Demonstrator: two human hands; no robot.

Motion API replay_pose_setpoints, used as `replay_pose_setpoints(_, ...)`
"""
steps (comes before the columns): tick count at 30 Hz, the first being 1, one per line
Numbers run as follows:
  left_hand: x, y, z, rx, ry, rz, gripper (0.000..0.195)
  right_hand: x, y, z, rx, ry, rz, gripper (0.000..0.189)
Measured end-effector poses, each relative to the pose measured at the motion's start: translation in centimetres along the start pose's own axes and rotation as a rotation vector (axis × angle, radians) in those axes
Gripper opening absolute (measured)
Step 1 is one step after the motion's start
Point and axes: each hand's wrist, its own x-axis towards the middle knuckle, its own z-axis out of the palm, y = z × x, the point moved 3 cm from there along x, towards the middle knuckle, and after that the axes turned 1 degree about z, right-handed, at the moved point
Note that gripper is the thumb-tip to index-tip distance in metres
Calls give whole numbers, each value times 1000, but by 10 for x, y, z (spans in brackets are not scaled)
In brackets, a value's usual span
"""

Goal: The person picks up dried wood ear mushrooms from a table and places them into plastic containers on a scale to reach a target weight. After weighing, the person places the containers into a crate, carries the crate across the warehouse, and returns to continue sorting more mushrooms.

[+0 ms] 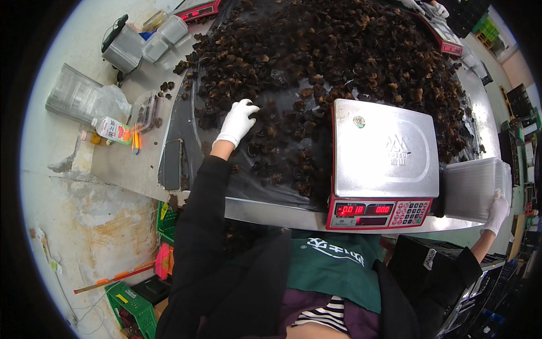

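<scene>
My left hand (237, 123), in a white glove, hovers over or rests at the edge of a pile of dark wood ear fungus (296, 55). Its fingers are spread and slightly curled, with nothing visible between them. At the far right, my right hand (498, 212), gloved too, grips the outer edge of a stack of clear plastic trays (470, 190); its thumb is hidden. Between my hands stands a red digital scale (381, 148) with a bare steel platform and lit red digits. Loose fungus pieces (275, 169) lie scattered on black plastic sheeting (250, 190) left of the scale.
A phone (172, 164) lies left of the sheeting. Beyond it are an orange utility knife (135, 140), a labelled bottle (113, 130) and stacked clear containers (76, 95). Another person's gloved hand (440, 9) is near a second scale (449, 47). Black crates (417, 262) stand below right.
</scene>
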Motion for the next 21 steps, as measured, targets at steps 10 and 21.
replay_pose_setpoints(10,-15,37,-53,-964,137,-194,22,-182,-138,-19,672,478,-512,16)
replay_pose_setpoints(21,-31,292,-39,-380,143,625,30,-318,-245,94,210,-200,-1297,19)
